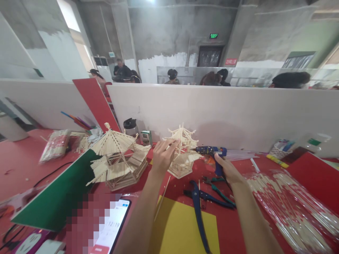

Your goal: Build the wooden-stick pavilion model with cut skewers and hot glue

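Observation:
My left hand (162, 155) rests its fingers on the roof of a small stick pavilion model (182, 155) standing on the red table; the fingers are curled round its left side. My right hand (227, 169) grips the handle of a blue glue gun (210, 151), whose nozzle points left at the small model. A larger stick pavilion (119, 158) stands to the left, untouched.
Blue-handled cutters (197, 208) and green-handled pliers (219, 192) lie on the table near a yellow sheet (185, 229). Bags of sticks (288, 208) lie at right, a green board (58, 197) and a phone (113, 225) at left. A white partition (238, 113) backs the desk; people sit beyond it.

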Demonstrator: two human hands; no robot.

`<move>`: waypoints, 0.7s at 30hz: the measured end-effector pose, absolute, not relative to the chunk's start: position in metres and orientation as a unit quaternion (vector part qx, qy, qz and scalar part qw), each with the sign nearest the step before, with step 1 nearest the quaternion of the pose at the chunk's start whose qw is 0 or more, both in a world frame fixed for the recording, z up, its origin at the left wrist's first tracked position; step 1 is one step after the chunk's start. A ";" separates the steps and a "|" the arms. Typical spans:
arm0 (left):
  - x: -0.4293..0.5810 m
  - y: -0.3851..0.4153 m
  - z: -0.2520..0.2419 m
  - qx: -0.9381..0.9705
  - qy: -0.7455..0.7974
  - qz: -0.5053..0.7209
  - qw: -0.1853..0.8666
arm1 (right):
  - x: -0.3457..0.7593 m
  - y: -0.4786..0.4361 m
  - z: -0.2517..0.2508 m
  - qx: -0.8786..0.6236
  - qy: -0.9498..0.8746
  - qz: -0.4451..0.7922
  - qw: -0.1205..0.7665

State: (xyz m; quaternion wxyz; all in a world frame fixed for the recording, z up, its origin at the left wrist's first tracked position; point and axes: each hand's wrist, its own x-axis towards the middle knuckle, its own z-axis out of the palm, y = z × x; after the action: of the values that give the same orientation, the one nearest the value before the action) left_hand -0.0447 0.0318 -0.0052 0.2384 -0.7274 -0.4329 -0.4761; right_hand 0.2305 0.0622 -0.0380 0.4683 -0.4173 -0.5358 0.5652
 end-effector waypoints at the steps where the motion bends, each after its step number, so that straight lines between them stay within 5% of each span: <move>1: -0.045 0.032 -0.005 -0.727 -0.432 -0.477 0.239 | 0.229 0.062 -0.038 -0.410 -0.542 0.567 0.466; 21: -0.049 0.032 -0.008 -0.735 -0.419 -0.475 0.240 | 0.224 0.068 -0.047 -0.356 -0.574 0.561 0.480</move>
State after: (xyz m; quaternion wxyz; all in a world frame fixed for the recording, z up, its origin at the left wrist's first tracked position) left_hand -0.0489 0.0321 -0.0077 0.2399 -0.7354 -0.4191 -0.4754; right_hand 0.2235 0.0682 -0.0471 0.4797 -0.3556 -0.5737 0.5606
